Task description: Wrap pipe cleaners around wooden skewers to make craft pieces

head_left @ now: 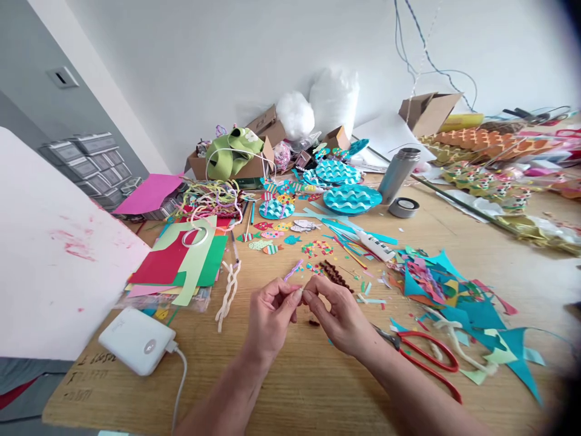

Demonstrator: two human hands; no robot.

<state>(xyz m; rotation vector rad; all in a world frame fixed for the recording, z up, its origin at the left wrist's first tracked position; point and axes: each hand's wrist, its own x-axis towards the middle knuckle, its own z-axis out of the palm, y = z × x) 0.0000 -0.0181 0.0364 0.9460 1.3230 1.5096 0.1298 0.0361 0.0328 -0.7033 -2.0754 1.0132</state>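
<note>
My left hand (275,312) and my right hand (333,309) meet above the middle of the wooden table (290,387). Both are closed in a pinch, thumb against forefinger, with fingertips touching or nearly so. What they pinch is too small to name. Just beyond the fingertips lies a purple twisted strip (293,270). Brown fuzzy strips (336,277) are beyond my right hand, and white twisted strips (228,295) rest left of my left hand. Red-handled scissors (429,357) lie to the right, partly behind my right forearm.
A white power bank (137,341) with a cable sits at the left. Coloured paper sheets (213,260), paper fish (261,245), blue plates (352,200), a glue bottle (374,246) and a steel flask (399,175) stand or lie farther back. Paper scraps (481,315) cover the right side.
</note>
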